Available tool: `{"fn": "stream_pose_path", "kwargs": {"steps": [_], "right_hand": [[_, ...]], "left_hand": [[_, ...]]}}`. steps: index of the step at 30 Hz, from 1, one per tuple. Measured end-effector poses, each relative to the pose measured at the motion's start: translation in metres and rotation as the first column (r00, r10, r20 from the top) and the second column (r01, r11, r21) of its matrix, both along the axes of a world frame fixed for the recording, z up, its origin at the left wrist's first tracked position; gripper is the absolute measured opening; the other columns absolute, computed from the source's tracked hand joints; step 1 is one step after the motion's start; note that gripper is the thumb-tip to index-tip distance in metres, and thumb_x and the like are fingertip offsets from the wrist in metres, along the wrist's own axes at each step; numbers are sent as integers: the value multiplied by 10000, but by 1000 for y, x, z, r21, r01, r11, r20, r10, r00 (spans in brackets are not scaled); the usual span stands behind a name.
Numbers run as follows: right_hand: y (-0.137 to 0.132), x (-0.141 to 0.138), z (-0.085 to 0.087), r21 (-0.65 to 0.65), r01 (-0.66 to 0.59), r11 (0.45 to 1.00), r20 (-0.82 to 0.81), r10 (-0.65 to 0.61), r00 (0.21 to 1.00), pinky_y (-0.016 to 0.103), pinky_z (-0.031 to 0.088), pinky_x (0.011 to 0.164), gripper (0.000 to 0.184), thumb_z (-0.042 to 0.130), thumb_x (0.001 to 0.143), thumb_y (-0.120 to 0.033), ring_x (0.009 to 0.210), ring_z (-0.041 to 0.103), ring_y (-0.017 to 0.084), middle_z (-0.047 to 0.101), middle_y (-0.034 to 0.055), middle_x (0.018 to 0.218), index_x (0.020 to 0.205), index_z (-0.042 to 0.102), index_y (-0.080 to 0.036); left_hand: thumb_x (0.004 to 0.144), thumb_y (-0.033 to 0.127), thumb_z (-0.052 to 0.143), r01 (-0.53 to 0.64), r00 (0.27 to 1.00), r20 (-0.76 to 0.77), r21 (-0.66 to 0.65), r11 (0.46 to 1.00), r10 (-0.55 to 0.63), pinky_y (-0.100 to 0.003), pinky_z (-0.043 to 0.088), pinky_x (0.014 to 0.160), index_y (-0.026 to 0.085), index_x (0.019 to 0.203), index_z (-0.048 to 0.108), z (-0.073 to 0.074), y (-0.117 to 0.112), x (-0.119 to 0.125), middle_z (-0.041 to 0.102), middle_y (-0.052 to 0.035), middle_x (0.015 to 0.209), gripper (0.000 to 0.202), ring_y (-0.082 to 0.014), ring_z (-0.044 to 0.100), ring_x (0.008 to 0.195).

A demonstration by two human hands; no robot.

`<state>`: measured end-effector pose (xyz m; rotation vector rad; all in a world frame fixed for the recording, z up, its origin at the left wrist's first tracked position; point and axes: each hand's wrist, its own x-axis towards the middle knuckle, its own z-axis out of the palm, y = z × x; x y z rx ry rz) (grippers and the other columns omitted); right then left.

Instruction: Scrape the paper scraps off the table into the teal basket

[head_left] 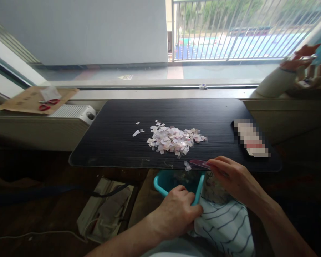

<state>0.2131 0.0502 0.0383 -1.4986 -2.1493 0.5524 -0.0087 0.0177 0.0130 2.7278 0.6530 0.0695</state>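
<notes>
A pile of small white and pale pink paper-like pieces (171, 139) lies in the middle of the black table (117, 117). My left hand (178, 207) is closed on the near rim of a teal plastic basin (160, 180), held just below the table's front edge. Inside the basin are some clear or pale bits, hard to make out. Between the fingers of my right hand (230, 175) is a pink see-through plastic knife (200, 163), its blade pointing left over the table edge. A few loose pieces (187, 165) lie at the blade's tip, on the edge above the basin.
A phone (251, 139), blurred out, lies at the table's right. To the left, red-handled scissors (48, 104) rest on a brown paper envelope (21, 100) beside a white slotted box (73, 112). Striped cloth (227, 221) covers my lap. A window stands behind the table.
</notes>
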Motion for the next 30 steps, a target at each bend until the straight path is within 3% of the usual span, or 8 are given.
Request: {"fn": "stream_pose_path", "kwargs": {"steps": [7, 12, 16, 18, 24, 30], "right_hand": [[-4, -5, 6, -103, -67, 992, -8, 67, 998, 245, 468, 686, 204, 477, 923, -184, 782, 605, 147, 635, 34, 887, 999, 664, -211], [1, -12, 4, -44, -23, 999, -9, 23, 1000, 256, 476, 711, 226, 469, 926, -180, 812, 608, 158, 643, 49, 916, 1047, 659, -198], [-3, -11, 9, -110, -135, 985, -7, 135, 991, 248, 489, 692, 238, 446, 934, -186, 783, 611, 152, 651, 46, 893, 993, 675, -218], [-7, 0, 12, -113, -124, 986, -26, 122, 992, 241, 498, 686, 240, 442, 941, -217, 787, 622, 151, 660, 51, 914, 1001, 674, -226], [-16, 57, 1, 12, 153, 988, 32, -154, 988, 271, 518, 716, 224, 494, 920, -329, 833, 651, 182, 675, 55, 983, 1010, 675, -231], [-37, 74, -7, -107, 109, 988, 49, -104, 993, 265, 520, 741, 205, 496, 926, -338, 860, 645, 173, 666, 37, 989, 982, 669, -243]], "left_hand": [[846, 322, 613, 6, 1000, -8, -14, 1000, -6, -341, 402, 735, 211, 853, 596, 2, 1, 1, 531, -27, 748, 113, -205, 502, 705], [849, 333, 611, 8, 1000, -1, -5, 1000, -8, -343, 399, 719, 217, 857, 601, -1, 1, 2, 529, -28, 742, 116, -207, 494, 692], [859, 317, 594, 4, 1000, 6, -7, 1000, -4, -341, 395, 725, 217, 862, 600, -1, 0, 1, 524, -26, 738, 100, -203, 487, 691], [860, 298, 586, -5, 1000, 16, -5, 1000, 5, -337, 393, 733, 210, 851, 596, -1, -1, 0, 516, -26, 734, 89, -200, 485, 695], [869, 280, 565, -60, 995, 71, -60, 996, 64, -325, 379, 704, 196, 839, 596, -7, -3, -10, 509, -26, 736, 94, -193, 476, 692], [806, 172, 568, -142, 985, 85, -67, 988, 147, -318, 374, 700, 206, 847, 615, -9, -5, -17, 486, -13, 712, 71, -192, 455, 679]]}}
